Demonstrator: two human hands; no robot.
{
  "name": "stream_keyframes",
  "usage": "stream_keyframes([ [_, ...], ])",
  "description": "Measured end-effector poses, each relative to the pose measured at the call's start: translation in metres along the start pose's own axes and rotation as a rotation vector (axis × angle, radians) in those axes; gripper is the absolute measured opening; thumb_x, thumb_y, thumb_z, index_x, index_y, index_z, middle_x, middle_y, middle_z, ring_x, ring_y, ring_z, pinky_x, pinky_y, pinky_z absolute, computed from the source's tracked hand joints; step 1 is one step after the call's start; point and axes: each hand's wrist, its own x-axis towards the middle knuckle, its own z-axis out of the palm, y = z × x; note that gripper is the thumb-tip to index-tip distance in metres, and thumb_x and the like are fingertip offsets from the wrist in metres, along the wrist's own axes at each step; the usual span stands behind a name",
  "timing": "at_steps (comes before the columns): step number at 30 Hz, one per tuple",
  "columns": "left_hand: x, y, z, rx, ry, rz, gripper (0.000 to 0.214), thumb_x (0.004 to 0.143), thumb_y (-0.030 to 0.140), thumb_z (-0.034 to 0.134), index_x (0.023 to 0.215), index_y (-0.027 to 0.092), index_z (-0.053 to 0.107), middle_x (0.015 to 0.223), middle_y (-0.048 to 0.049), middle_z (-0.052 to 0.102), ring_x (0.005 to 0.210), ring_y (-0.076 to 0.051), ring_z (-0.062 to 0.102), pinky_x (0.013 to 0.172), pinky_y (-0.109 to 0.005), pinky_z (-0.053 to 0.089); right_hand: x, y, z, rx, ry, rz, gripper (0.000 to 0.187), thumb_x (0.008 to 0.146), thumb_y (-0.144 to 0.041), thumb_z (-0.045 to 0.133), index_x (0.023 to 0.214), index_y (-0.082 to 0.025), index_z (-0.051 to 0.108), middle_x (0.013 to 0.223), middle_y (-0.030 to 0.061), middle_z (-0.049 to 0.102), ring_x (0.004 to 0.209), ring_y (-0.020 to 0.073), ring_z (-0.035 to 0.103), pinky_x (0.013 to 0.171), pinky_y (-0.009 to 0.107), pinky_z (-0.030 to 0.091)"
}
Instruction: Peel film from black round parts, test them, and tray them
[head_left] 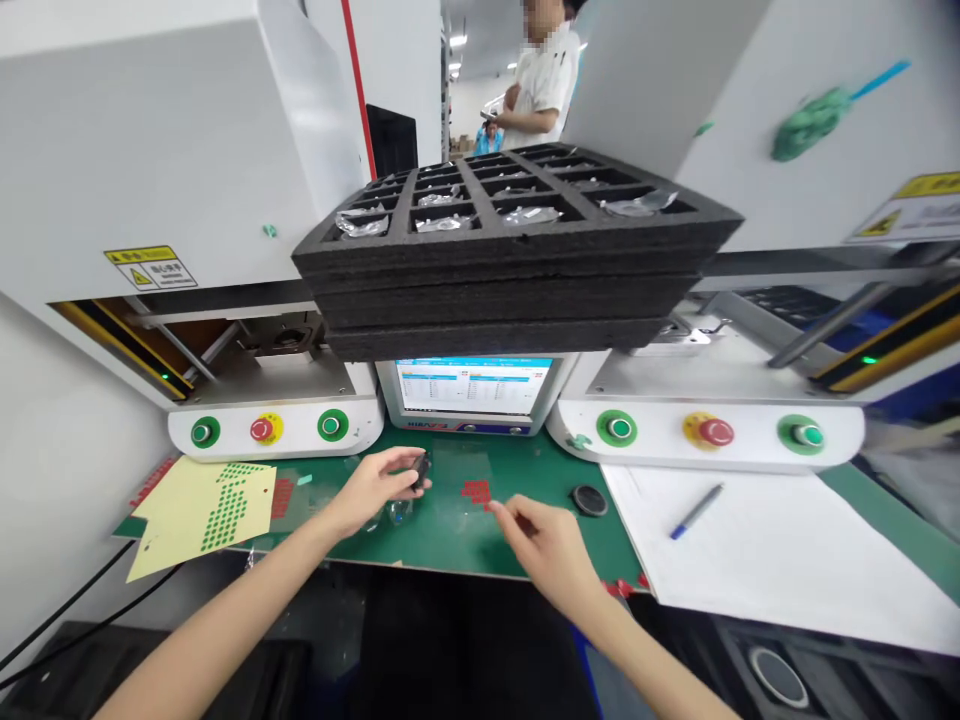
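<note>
My left hand (386,488) is closed around a small dark round part (422,470), held a little above the green mat. Beside it on the mat lies a clear sheet carrying several red stickers (477,492). My right hand (544,545) has its thumb and forefinger pinched together at the lower right edge of these stickers; whatever may be between the fingertips is too small to make out. A black round part (589,500) rests on the mat to the right of my right hand. Small clear plastic pieces (401,512) lie under my left hand.
A stack of black foam trays (517,290) holding bagged parts stands over a screen (472,388). Machines with button panels (705,432) flank it. A yellow sheet of green dots (206,510) lies left; white paper (787,560) with a pen (696,511) lies right. A person (544,85) stands behind.
</note>
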Motion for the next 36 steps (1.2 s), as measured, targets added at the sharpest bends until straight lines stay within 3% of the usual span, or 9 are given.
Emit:
stream_keyframes([
  [2,-0.012,0.015,0.022,-0.166,-0.023,-0.06,0.042,0.095,0.041,0.048,0.119,0.009,0.059,0.119,-0.0212,0.068,0.098,-0.027,0.073,0.09,-0.041,0.058,-0.024,-0.011,-0.008,0.102,0.092,-0.027,0.047,0.099,-0.051,0.04,0.069,-0.02,0.058,0.059,0.0012,0.063,0.051,0.0128,0.061,0.052,0.021,0.048],
  [4,-0.023,0.027,0.046,-0.273,-0.044,-0.112,0.041,0.092,0.045,0.053,0.108,0.008,0.062,0.11,-0.0213,0.071,0.092,-0.027,0.075,0.087,-0.039,0.06,-0.042,-0.021,-0.014,0.177,0.18,-0.028,0.036,0.098,-0.047,0.046,0.082,-0.019,0.061,0.072,0.0035,0.068,0.06,0.0136,0.067,0.059,0.02,0.054],
  [7,-0.038,0.041,0.084,-0.408,0.005,-0.138,0.04,0.083,0.046,0.069,0.101,0.011,0.065,0.099,-0.0127,0.073,0.084,-0.022,0.076,0.079,-0.03,0.062,-0.059,-0.035,-0.019,0.382,0.33,-0.004,0.017,0.094,-0.035,0.058,0.088,-0.019,0.061,0.08,0.004,0.07,0.066,0.0139,0.071,0.063,0.02,0.058],
  [10,-0.055,0.052,0.116,-0.511,0.09,-0.083,0.038,0.077,0.043,0.079,0.098,0.014,0.068,0.088,-0.0045,0.072,0.073,-0.016,0.074,0.067,-0.023,0.062,-0.07,-0.047,-0.027,0.628,0.453,0.014,0.005,0.085,-0.022,0.07,0.086,-0.022,0.065,0.079,0.0011,0.07,0.069,0.0123,0.071,0.065,0.016,0.059],
  [14,-0.078,0.06,0.141,-0.432,0.147,0.082,0.019,0.088,0.032,0.07,0.099,0.018,0.07,0.084,-0.0015,0.071,0.068,-0.012,0.072,0.065,-0.019,0.06,-0.082,-0.058,-0.042,0.756,0.505,0.03,0.013,0.08,-0.013,0.074,0.079,-0.022,0.065,0.076,-0.0003,0.069,0.073,0.0109,0.07,0.069,0.014,0.058],
  [19,-0.1,0.061,0.143,-0.079,0.205,0.365,0.016,0.094,0.018,0.061,0.106,0.025,0.07,0.093,-0.0001,0.07,0.079,-0.011,0.068,0.073,-0.017,0.056,-0.093,-0.062,-0.054,0.838,0.454,-0.028,0.021,0.078,-0.002,0.071,0.081,-0.022,0.065,0.078,-0.0008,0.071,0.073,0.0104,0.07,0.069,0.014,0.059],
  [25,-0.108,0.066,0.132,0.205,0.165,0.573,0.02,0.095,0.016,0.059,0.113,0.021,0.066,0.087,-0.0014,0.07,0.077,-0.009,0.064,0.071,-0.014,0.051,-0.099,-0.067,-0.06,0.851,0.416,-0.072,0.023,0.075,0.002,0.071,0.075,-0.021,0.063,0.074,-0.0014,0.07,0.069,0.0105,0.069,0.064,0.015,0.058],
  [31,-0.111,0.065,0.131,0.228,0.138,0.624,0.024,0.097,0.015,0.056,0.119,0.02,0.064,0.094,-0.0051,0.073,0.079,-0.012,0.068,0.071,-0.017,0.053,-0.102,-0.071,-0.062,0.841,0.42,-0.049,0.024,0.075,0.002,0.07,0.075,-0.02,0.062,0.071,-0.0002,0.07,0.066,0.0126,0.068,0.059,0.018,0.058],
  [36,-0.114,0.061,0.125,0.177,0.073,0.587,0.028,0.095,0.015,0.058,0.121,0.024,0.065,0.098,-0.0049,0.075,0.082,-0.014,0.069,0.074,-0.02,0.054,-0.104,-0.068,-0.066,0.819,0.31,-0.098,0.025,0.078,0.003,0.068,0.078,-0.021,0.061,0.072,0.0004,0.067,0.065,0.0136,0.065,0.057,0.022,0.056],
])
